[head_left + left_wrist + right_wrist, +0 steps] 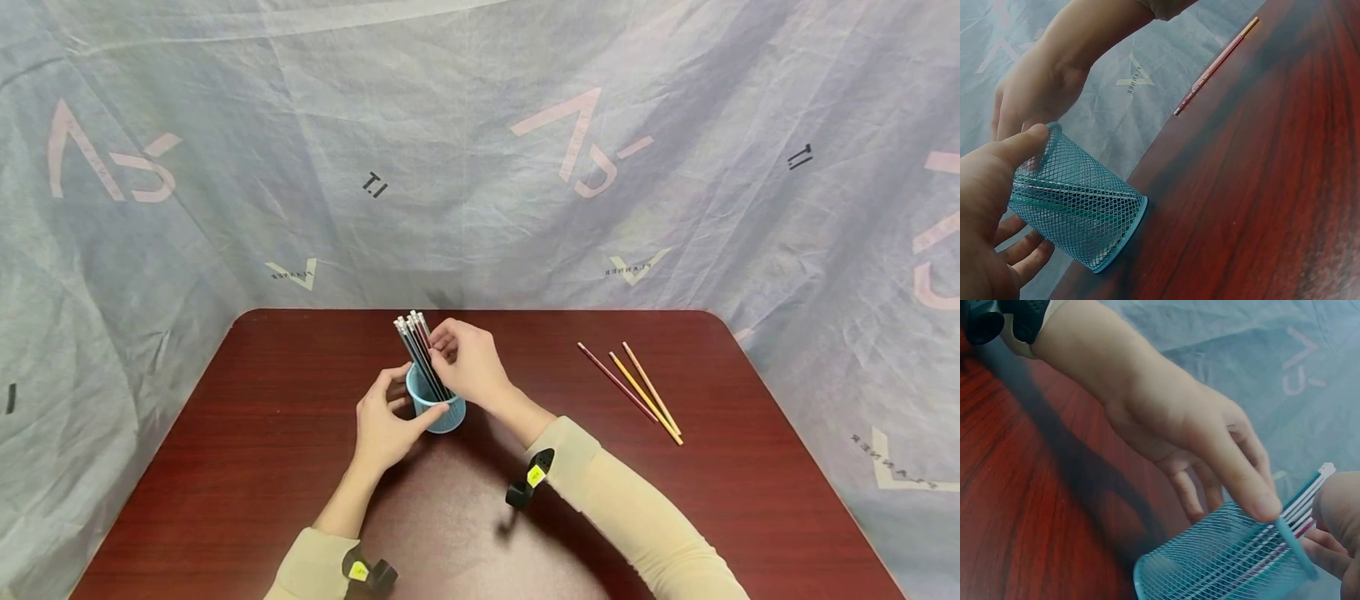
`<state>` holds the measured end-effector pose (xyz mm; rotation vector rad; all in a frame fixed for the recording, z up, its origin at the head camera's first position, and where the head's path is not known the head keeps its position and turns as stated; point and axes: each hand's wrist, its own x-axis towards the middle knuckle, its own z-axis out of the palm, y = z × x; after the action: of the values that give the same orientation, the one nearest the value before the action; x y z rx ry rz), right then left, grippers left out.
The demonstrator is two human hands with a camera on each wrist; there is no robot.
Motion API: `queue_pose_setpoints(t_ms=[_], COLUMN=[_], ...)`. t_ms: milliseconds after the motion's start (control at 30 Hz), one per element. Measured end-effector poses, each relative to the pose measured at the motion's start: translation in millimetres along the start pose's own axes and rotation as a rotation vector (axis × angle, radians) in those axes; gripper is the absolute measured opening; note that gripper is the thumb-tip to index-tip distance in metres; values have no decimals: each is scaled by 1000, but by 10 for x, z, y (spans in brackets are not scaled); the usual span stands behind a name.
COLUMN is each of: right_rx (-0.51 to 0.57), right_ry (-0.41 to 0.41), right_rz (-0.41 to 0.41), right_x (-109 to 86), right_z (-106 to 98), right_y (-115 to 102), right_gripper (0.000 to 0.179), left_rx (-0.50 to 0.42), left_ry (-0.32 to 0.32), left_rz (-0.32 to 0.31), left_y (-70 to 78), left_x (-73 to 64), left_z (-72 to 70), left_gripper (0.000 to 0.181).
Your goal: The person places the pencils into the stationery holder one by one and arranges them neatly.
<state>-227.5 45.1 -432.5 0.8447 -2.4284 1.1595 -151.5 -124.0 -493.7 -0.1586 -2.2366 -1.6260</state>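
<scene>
Head: cup (444, 422) on the table (262, 433), just left of centre. Left hand (384, 423) grips it from the left, thumb at its near edge. Right hand (471, 360) is at the pencils (415, 340) standing in it, fingers curled; can't tell if one is pinched. Pencils lean left and far. Three loose pencils (647, 398) lie well apart on the right.

Left wrist: thumb at the cup's top edge, mesh wall in view. Steady, light hold should do; a hard squeeze could bend the mesh.

Right wrist: right hand cut off by frame edge, pencils run toward its fingers, a reddish one among them. Best worked along their lean, without levering sideways, or the cup may tip.
</scene>
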Motion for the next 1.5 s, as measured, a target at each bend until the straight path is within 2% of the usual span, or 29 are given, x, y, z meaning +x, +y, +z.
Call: queue_pose_setpoints(t_ms=[200,400,600,767,1100,1300,1500], right_rx=[34,6,-81,-140,-216,-267,-299], right_ry=[53,121,173,171,103,76,32], right_rz=[-2,72,143,191,296,337,375], right_x=[28,-12,-173,-372,-777,-970,-1140], right_z=[-244,-633,-1049,-1293,-1540,-1613,-1657], right_y=[58,263,559,754,1112,1312,1415], right_gripper=[9,10,10,10,11,14,17], left_rx=[9,33,33,41,63,76,85], left_ry=[-1,-6,-23,-13,-6,-5,2], left_rz=[-6,-19,-12,-16,-11,-7,-30], left_y=[18,23,19,21,57,89,106], left_x=[23,0,-21,-38,-58,-61,-82], left_z=[-11,-20,9,11,17,63,94], left_gripper=[75,75,75,75,76,81,88])
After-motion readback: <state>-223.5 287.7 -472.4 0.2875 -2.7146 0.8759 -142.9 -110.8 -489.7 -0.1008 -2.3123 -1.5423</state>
